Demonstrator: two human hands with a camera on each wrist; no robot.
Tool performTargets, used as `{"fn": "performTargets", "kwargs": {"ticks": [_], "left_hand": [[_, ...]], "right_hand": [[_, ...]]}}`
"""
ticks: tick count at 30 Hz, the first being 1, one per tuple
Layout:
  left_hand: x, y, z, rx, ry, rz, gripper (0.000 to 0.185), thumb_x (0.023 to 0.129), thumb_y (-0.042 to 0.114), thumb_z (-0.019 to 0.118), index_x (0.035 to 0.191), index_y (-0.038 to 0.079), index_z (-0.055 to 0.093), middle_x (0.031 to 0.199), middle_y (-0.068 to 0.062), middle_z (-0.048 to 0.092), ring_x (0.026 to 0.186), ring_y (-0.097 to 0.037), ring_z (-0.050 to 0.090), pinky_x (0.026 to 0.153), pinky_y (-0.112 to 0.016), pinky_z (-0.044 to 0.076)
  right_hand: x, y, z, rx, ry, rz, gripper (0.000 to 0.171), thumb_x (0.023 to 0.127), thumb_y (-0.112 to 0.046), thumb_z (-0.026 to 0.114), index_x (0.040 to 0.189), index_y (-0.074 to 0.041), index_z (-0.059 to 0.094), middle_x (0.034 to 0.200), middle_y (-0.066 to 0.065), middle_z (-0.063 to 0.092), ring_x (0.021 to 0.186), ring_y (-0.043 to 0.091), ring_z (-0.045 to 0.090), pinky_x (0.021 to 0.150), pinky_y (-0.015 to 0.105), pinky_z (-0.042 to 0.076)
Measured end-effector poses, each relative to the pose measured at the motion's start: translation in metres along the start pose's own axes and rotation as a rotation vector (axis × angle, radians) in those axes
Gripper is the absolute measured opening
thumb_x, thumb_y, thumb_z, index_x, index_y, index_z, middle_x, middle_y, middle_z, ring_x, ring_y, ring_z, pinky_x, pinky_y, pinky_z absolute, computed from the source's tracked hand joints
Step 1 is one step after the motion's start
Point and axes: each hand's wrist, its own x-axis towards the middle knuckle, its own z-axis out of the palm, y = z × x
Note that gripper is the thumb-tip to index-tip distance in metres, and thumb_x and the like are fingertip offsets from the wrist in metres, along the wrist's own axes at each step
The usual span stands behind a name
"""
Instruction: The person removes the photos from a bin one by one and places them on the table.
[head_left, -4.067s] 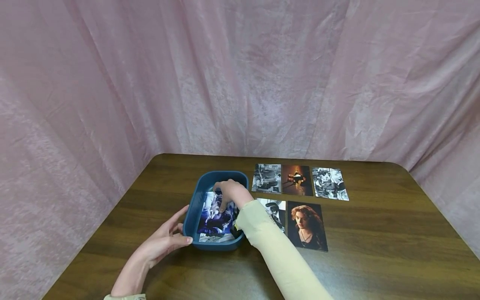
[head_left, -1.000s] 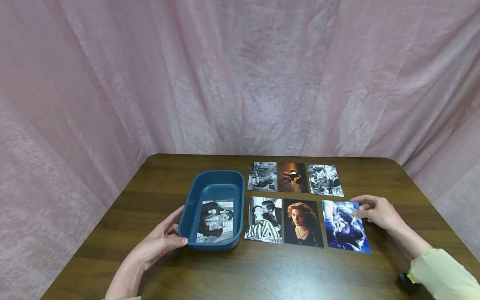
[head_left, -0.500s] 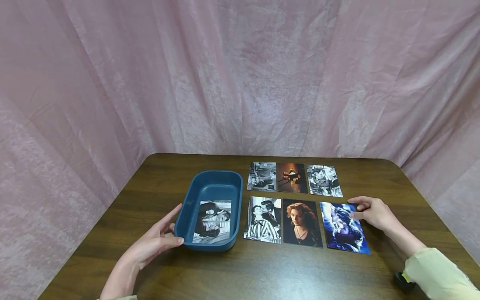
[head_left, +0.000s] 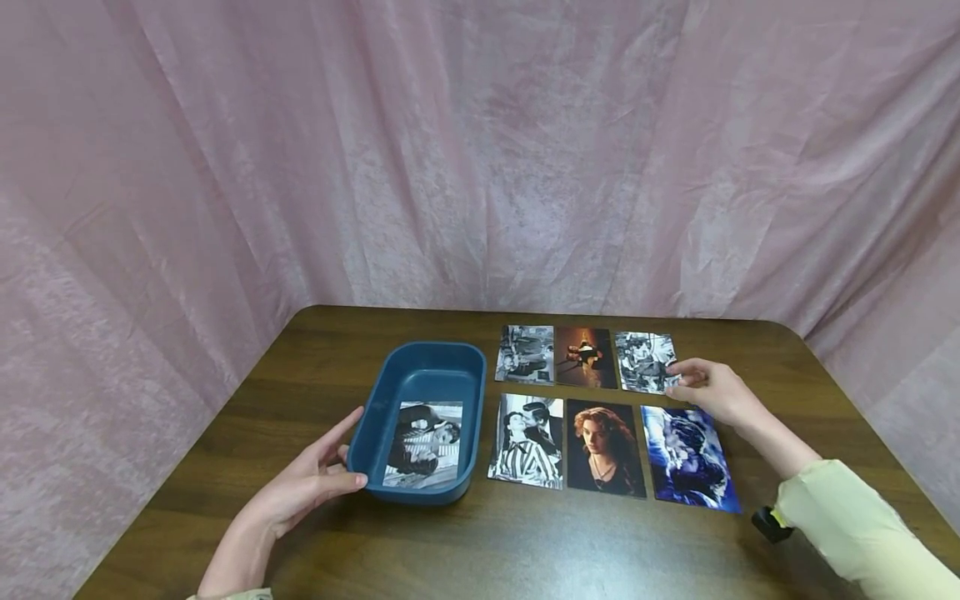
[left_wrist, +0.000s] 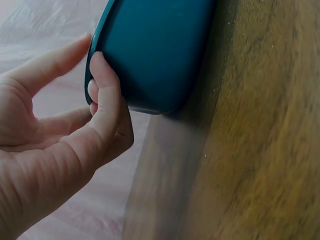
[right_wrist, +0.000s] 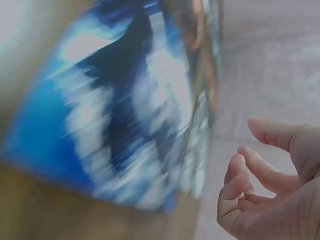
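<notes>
My left hand (head_left: 303, 483) grips the near left corner of a blue plastic bin (head_left: 372, 417); the left wrist view has thumb and fingers at the bin's rim (left_wrist: 95, 40). Inside the bin lies a black-and-white photo card (head_left: 424, 446). My right hand (head_left: 712, 390) is over the near right corner of the back-row black-and-white photo card (head_left: 643, 358), thumb and fingers parted with nothing between them. Just below that hand a blue-purple photo card (head_left: 686, 458) lies on the table; it is large and blurred in the right wrist view.
On the brown wooden table (head_left: 540, 542), the back row also has a grey photo card (head_left: 525, 354) and an orange-brown one (head_left: 587, 357). In the front row are a striped-shirt photo card (head_left: 527, 442) and a red-haired portrait card (head_left: 606, 448). A pink curtain (head_left: 480, 167) hangs behind.
The blue-purple card went from the bin to the right end of the front row. My right hand has let go of it and moved back and left. My left hand stays on the bin.
</notes>
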Motion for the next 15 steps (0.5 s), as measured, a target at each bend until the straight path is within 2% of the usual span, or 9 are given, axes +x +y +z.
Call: {"fn": "performTargets", "kwargs": {"ticks": [5, 15], "left_hand": [[0.001, -0.001, -0.001, 0.001, -0.009, 0.002, 0.101, 0.087, 0.005, 0.07, 0.16, 0.021, 0.003, 0.108, -0.009, 0.047, 0.083, -0.009, 0.06, 0.089, -0.028, 0.052], [0.001, 0.003, -0.003, 0.005, -0.014, -0.025, 0.098, 0.088, 0.005, 0.069, 0.16, 0.021, 0.004, 0.112, -0.013, 0.046, 0.093, -0.015, 0.064, 0.091, -0.028, 0.052]], "right_hand": [[0.023, -0.04, 0.008, 0.039, -0.024, -0.06, 0.044, 0.092, -0.025, 0.068, 0.128, -0.001, 0.061, 0.102, 0.016, 0.066, 0.085, 0.019, 0.059, 0.069, 0.03, 0.046], [0.074, -0.123, 0.041, 0.101, -0.076, -0.154, 0.038, 0.091, -0.022, 0.07, 0.126, -0.008, 0.064, 0.103, 0.011, 0.064, 0.091, 0.022, 0.059, 0.075, 0.031, 0.045]]}}
